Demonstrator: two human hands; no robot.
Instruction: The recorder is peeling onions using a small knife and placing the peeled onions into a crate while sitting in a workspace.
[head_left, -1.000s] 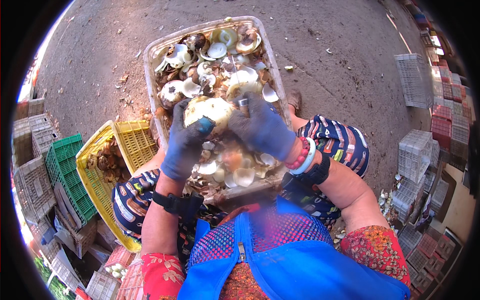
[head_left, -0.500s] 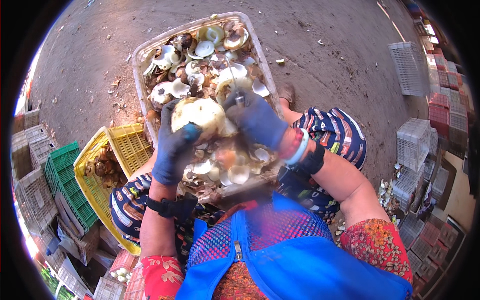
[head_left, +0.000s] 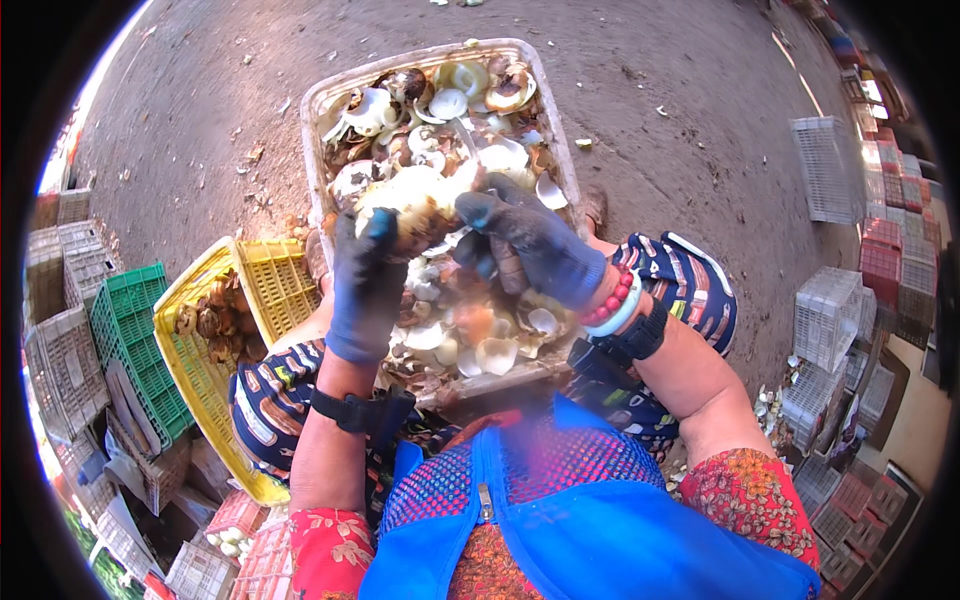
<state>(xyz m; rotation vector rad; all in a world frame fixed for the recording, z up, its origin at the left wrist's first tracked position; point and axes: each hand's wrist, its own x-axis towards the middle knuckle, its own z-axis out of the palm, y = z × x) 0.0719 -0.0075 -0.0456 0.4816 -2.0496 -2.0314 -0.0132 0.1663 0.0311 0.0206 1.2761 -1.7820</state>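
Note:
My left hand point(head_left: 367, 283), in a dark blue glove, grips a pale round husked fruit point(head_left: 412, 196) from the left side. My right hand point(head_left: 533, 245), also gloved, has its fingers on the fruit's right edge; whether it holds a tool is hidden. Both hands hover over a white plastic crate point(head_left: 318, 120) full of pale shell pieces and husk scraps point(head_left: 470, 330). The crate rests in front of my knees.
A yellow crate point(head_left: 200, 385) with brown round fruits point(head_left: 215, 318) stands to my left, beside a green crate point(head_left: 128, 340) and grey crates point(head_left: 60, 340). White and red crates point(head_left: 840, 310) are stacked at the right. Bare dirt floor point(head_left: 200, 90) lies beyond.
The fruit has been turned between my hands and sits slightly higher over the crate. My right hand has shifted along its right edge.

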